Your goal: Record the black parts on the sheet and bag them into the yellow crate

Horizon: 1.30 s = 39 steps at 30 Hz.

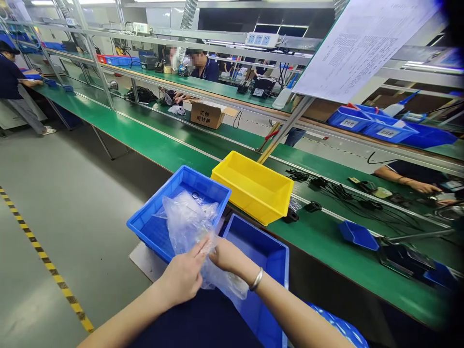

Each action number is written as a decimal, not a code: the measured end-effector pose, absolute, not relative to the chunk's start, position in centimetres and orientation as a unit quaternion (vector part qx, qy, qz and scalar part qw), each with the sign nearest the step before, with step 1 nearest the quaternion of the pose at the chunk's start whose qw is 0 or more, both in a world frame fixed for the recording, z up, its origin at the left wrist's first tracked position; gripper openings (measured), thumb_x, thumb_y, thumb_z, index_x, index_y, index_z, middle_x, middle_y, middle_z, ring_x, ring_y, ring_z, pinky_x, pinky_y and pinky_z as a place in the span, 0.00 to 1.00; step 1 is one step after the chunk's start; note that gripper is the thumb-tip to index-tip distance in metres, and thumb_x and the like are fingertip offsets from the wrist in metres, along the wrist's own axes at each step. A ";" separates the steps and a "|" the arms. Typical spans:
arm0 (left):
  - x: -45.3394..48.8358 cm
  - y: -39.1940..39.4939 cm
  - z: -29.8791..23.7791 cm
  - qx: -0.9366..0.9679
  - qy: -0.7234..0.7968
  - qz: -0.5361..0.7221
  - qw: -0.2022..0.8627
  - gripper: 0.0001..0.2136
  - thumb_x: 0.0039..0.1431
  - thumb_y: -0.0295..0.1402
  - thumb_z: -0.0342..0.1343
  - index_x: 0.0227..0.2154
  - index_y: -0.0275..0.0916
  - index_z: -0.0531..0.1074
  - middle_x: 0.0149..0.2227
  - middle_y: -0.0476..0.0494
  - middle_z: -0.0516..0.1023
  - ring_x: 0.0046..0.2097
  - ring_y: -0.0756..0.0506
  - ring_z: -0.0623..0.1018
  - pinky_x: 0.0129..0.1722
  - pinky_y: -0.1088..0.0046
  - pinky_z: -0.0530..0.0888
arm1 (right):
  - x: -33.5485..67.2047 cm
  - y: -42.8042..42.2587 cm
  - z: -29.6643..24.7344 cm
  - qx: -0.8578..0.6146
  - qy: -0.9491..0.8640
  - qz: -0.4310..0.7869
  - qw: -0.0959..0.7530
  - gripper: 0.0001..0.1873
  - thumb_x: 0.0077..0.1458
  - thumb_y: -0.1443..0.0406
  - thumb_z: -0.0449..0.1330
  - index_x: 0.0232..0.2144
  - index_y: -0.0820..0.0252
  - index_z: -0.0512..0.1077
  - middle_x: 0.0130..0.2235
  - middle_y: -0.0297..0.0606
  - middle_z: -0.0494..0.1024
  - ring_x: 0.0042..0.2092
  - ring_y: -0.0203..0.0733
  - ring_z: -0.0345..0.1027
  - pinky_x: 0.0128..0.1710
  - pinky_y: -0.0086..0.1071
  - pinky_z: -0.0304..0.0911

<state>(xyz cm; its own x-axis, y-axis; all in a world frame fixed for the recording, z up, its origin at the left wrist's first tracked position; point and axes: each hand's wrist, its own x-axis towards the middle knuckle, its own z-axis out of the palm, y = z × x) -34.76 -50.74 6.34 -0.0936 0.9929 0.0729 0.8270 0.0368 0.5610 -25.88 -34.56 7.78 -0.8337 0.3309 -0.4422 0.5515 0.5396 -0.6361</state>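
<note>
Both my hands meet over a crumpled clear plastic bag (pixel 188 222). My left hand (pixel 183 275) is closed on the bag's lower part, thumb and fingers pinching the film. My right hand (pixel 226 256), with a silver bangle on the wrist, grips the same bag from the right. The bag rises over a blue bin (pixel 145 224) on the left and hangs in front of a second blue bin (pixel 270 251) on the right. What the bag holds is hard to make out; something dark shows near its top.
A yellow bin (pixel 253 186) sits on the edge of the green conveyor table (pixel 326 241). Black cables and chargers (pixel 337 193) and a small blue tray (pixel 357 234) lie further right. Other people work across the line and at far left. Grey floor with hazard tape (pixel 47 263) is to my left.
</note>
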 end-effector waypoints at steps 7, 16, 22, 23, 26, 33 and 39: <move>-34.6 -49.8 5.7 0.598 0.744 0.224 0.198 0.46 0.48 0.23 0.49 0.69 0.37 0.33 0.71 0.34 0.36 0.64 0.35 0.64 0.59 0.56 0.70 | -27.9 -31.2 7.9 0.284 0.678 -0.665 0.135 0.02 0.45 0.69 0.55 0.24 0.61 0.67 0.21 0.31 0.68 0.22 0.33 0.60 0.22 0.27 0.60; -35.3 -48.7 4.7 0.468 0.747 0.386 0.271 0.48 0.45 0.27 0.56 0.68 0.30 0.39 0.70 0.34 0.43 0.70 0.38 0.49 0.68 0.57 0.53 | -30.8 -32.2 7.4 0.337 0.448 -0.825 -0.062 0.15 0.55 0.53 0.47 0.26 0.56 0.63 0.24 0.36 0.74 0.30 0.41 0.71 0.35 0.34 0.70; -37.7 -48.5 3.2 0.328 0.751 0.497 0.287 0.47 0.45 0.22 0.52 0.69 0.42 0.40 0.69 0.35 0.51 0.46 0.43 0.78 0.51 0.60 0.75 | -29.2 -35.8 5.3 0.260 0.549 -0.788 -0.095 0.26 0.52 0.50 0.62 0.49 0.59 0.69 0.50 0.43 0.77 0.54 0.50 0.69 0.55 0.42 0.64; -37.9 -48.6 3.0 0.319 0.745 0.504 0.299 0.46 0.45 0.22 0.51 0.69 0.42 0.40 0.68 0.34 0.53 0.38 0.46 0.78 0.46 0.62 0.76 | -28.8 -35.9 4.8 0.261 0.598 -0.753 -0.086 0.28 0.51 0.51 0.64 0.50 0.59 0.68 0.52 0.44 0.76 0.56 0.51 0.68 0.57 0.43 0.62; -37.8 -48.8 2.7 0.322 0.728 0.518 0.314 0.44 0.47 0.21 0.49 0.69 0.40 0.42 0.66 0.32 0.57 0.29 0.51 0.74 0.39 0.65 0.77 | -28.1 -35.6 3.9 0.275 0.700 -0.655 -0.070 0.30 0.53 0.49 0.62 0.51 0.61 0.68 0.53 0.47 0.76 0.55 0.54 0.68 0.57 0.47 0.62; -38.1 -48.4 4.6 0.442 0.719 0.515 0.152 0.32 0.55 0.24 0.47 0.65 0.30 0.54 0.66 0.33 0.59 0.66 0.38 0.61 0.63 0.56 0.63 | -28.8 -32.2 8.3 0.155 0.858 -0.484 0.075 0.22 0.58 0.50 0.54 0.45 0.60 0.72 0.46 0.45 0.80 0.48 0.54 0.72 0.49 0.43 0.66; -39.4 -48.2 6.5 0.134 0.637 0.640 0.409 0.37 0.47 0.20 0.47 0.65 0.35 0.55 0.65 0.32 0.60 0.19 0.56 0.70 0.26 0.69 0.77 | -29.9 -31.8 10.5 0.198 0.900 -0.386 0.034 0.21 0.61 0.51 0.50 0.45 0.60 0.71 0.43 0.45 0.80 0.43 0.50 0.73 0.43 0.38 0.64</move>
